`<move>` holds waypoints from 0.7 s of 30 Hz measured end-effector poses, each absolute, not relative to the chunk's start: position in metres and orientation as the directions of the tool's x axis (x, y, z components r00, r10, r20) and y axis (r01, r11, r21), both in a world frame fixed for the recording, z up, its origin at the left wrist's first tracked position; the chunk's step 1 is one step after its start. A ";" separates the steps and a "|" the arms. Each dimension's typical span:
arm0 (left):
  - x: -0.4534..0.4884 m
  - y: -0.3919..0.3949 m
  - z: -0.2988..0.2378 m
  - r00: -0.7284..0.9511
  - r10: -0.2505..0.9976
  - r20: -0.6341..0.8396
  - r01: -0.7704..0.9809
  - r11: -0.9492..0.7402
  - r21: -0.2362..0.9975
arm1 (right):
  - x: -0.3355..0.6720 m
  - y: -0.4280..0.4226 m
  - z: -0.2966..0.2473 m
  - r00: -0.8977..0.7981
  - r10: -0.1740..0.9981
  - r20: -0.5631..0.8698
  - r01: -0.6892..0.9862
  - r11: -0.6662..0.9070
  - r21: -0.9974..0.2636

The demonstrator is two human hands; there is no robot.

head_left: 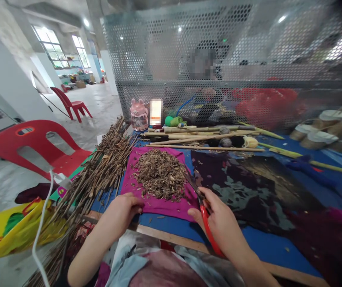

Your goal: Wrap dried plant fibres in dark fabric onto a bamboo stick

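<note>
A heap of chopped dry plant bits (160, 173) lies on a magenta cloth (159, 207) spread over the blue table. At the cloth's near left edge, my left hand (129, 204) rests with its fingers curled on the fabric; the fingertips are partly hidden. My right hand (214, 213) is closed around red-handled scissors (205, 221), whose dark blades point up and left into the right side of the heap. The blades look nearly together. Left of the cloth lies a thick bundle of dry stalks (102, 167).
Sticks (203, 139), yarn balls (225, 142) and a pink bottle (139, 114) stand toward the back, before a perforated metal screen (171, 56). Dark patterned fabric (245, 187) covers the right side. A red chair (39, 139) and a white cable (41, 227) are at left.
</note>
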State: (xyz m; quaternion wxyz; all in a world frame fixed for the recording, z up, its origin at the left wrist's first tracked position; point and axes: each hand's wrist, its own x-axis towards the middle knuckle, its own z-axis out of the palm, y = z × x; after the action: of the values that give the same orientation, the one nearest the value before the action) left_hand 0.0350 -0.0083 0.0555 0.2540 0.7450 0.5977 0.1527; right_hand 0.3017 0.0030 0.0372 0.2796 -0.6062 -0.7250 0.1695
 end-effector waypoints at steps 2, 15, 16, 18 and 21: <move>0.037 -0.007 0.049 0.268 0.960 -0.088 0.819 -0.179 0.545 | 0.299 0.004 0.039 -0.112 0.975 0.190 0.781 0.205 -0.590; 0.021 -0.024 0.027 0.395 0.919 -0.009 0.795 -0.337 0.505 | 0.305 0.006 0.035 -0.096 0.971 0.220 0.808 0.205 -0.552; 0.021 -0.023 0.027 0.395 0.918 -0.022 0.801 -0.332 0.499 | 0.305 0.006 0.034 -0.097 0.969 0.228 0.809 0.210 -0.548; 0.024 -0.021 0.030 0.388 0.919 -0.069 0.820 -0.310 0.481 | 0.304 0.006 0.034 -0.102 0.966 0.239 0.811 0.220 -0.542; 0.028 -0.020 0.034 0.378 0.921 -0.099 0.842 -0.297 0.451 | 0.303 0.005 0.034 -0.106 0.967 0.232 0.816 0.218 -0.536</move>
State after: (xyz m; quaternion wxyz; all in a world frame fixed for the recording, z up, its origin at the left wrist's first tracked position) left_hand 0.0279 -0.0196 0.0341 0.2202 0.8002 0.5506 0.0898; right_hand 0.3031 0.0052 0.0336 0.2740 -0.6099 -0.7307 0.1380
